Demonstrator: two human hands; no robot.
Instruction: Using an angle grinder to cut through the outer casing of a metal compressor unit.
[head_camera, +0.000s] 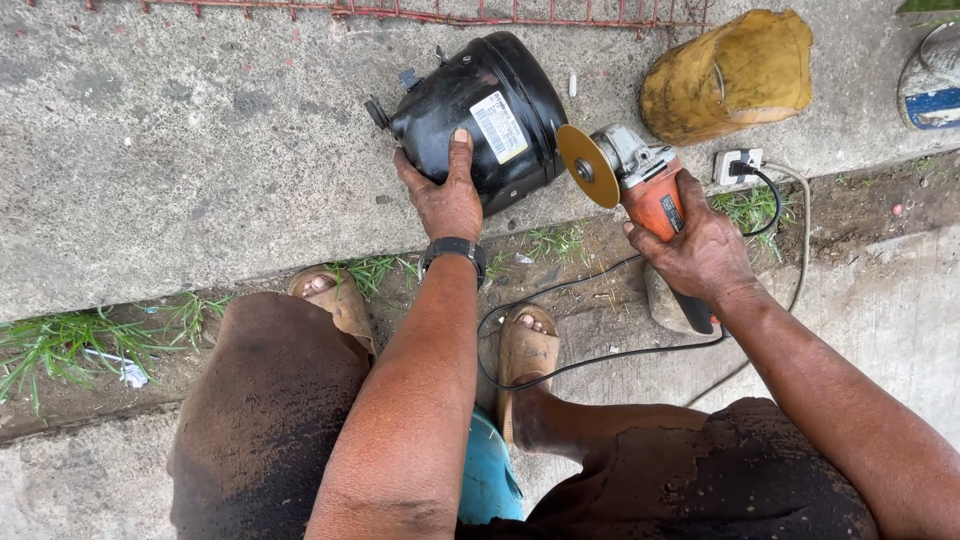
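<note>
I saw the left hand (447, 200) lay flat and open on the black compressor (480, 115), which rested on the concrete floor (180, 150). Just right of the compressor, the right hand (700, 250) gripped an orange angle grinder (640, 185), its disc touching the shell.

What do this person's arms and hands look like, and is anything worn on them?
Both arms are bare, with no sleeves or gloves in view. The left hand has a black wristwatch strapped at the wrist. The right hand wears nothing: no watch, band or ring shows. Both hands and forearms look dusty and smudged with grime.
</note>
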